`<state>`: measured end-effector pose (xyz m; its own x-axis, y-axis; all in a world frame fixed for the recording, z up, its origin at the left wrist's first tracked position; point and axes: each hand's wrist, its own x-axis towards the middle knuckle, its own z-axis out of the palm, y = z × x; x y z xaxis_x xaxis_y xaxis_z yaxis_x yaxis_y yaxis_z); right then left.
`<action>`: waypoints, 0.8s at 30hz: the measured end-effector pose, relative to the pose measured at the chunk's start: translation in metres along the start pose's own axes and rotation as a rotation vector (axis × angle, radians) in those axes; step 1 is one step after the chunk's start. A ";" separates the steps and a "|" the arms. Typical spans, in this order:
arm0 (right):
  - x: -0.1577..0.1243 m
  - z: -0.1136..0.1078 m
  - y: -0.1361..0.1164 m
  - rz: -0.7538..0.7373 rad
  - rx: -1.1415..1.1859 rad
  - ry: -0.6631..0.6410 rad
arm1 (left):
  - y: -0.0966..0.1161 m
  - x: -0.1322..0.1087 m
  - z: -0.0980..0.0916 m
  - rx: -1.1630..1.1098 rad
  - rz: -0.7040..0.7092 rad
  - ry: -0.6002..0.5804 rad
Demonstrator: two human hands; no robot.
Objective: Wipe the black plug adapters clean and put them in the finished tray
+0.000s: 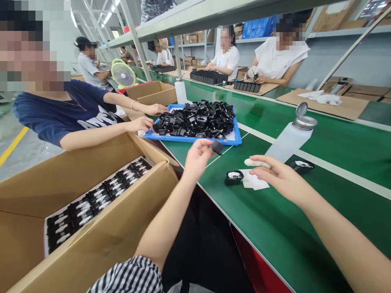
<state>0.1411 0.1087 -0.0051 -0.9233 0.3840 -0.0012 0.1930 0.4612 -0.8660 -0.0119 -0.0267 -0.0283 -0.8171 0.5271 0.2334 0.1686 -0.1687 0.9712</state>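
Observation:
My left hand point(199, 156) is closed on a small black plastic part point(217, 147), held just in front of the blue tray point(236, 140). Black plastic parts point(200, 118) lie heaped in that tray. Over the green table, my right hand point(279, 175) has its fingers stretched out, with a white cover on one fingertip, and it holds nothing. Beneath its fingers lies a white cloth or paper point(255, 182). Left of the cloth sits a black housing point(233, 178) with white and green inside. A similar black housing point(302, 165) rests to the right, partly behind my hand.
A translucent bottle with a metal lid point(290, 140) stands behind my right hand. At left, an open cardboard box point(146, 203) holds rows of black parts point(100, 199). A co-worker's hands point(149, 116) reach to the tray. A white bottle point(180, 91) stands behind it.

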 end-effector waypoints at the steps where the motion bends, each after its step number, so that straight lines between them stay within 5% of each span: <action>1: 0.002 0.007 0.002 0.011 0.087 -0.009 | 0.000 -0.013 0.015 -0.124 0.017 -0.079; 5: 0.010 0.027 0.011 -0.050 0.296 -0.016 | -0.003 -0.041 0.046 -0.341 0.056 -0.245; 8: 0.015 0.030 0.020 -0.093 0.249 0.064 | -0.008 -0.039 0.038 -0.119 0.107 -0.177; 11: 0.018 0.028 0.026 -0.160 -0.047 0.138 | -0.014 -0.035 0.023 0.200 0.046 -0.123; 15: 0.019 0.026 0.029 -0.226 -0.284 0.094 | -0.021 -0.040 0.017 0.335 -0.098 -0.283; 24: 0.025 0.028 0.033 -0.210 -0.384 -0.016 | -0.022 -0.041 0.026 0.632 0.008 -0.335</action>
<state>0.1147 0.1115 -0.0472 -0.9603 0.2385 0.1447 0.1065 0.7929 -0.5999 0.0323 -0.0225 -0.0574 -0.6187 0.7722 0.1447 0.5435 0.2877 0.7885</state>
